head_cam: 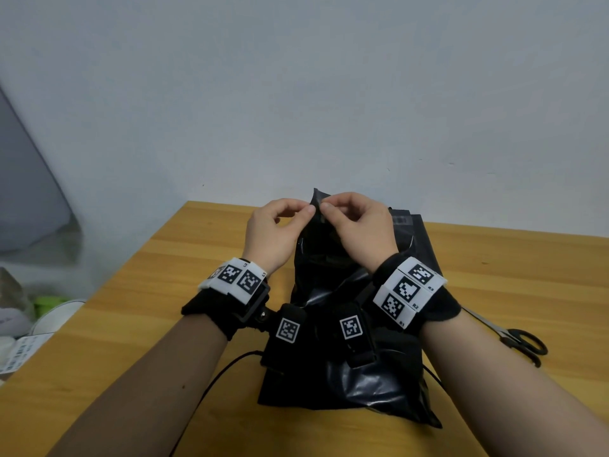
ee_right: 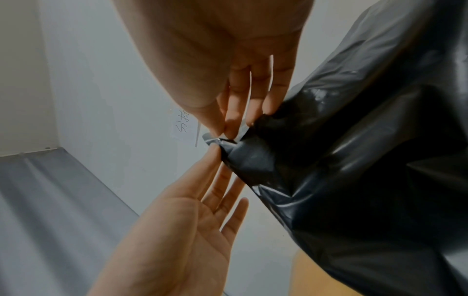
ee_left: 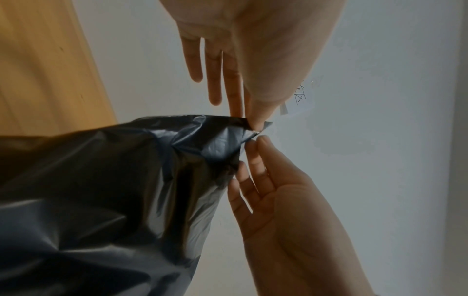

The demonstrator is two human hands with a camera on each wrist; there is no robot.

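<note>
The black plastic bag [head_cam: 342, 387] lies on the wooden tabletop [head_cam: 131, 324] with its far end lifted. Both hands meet at that raised top corner: the left hand [head_cam: 275, 232] pinches the bag's edge between thumb and forefinger, and the right hand [head_cam: 361, 225] pinches it just beside, the other fingers loose. Black-handled scissors [head_cam: 524, 341] lie just right of the bag.
</note>
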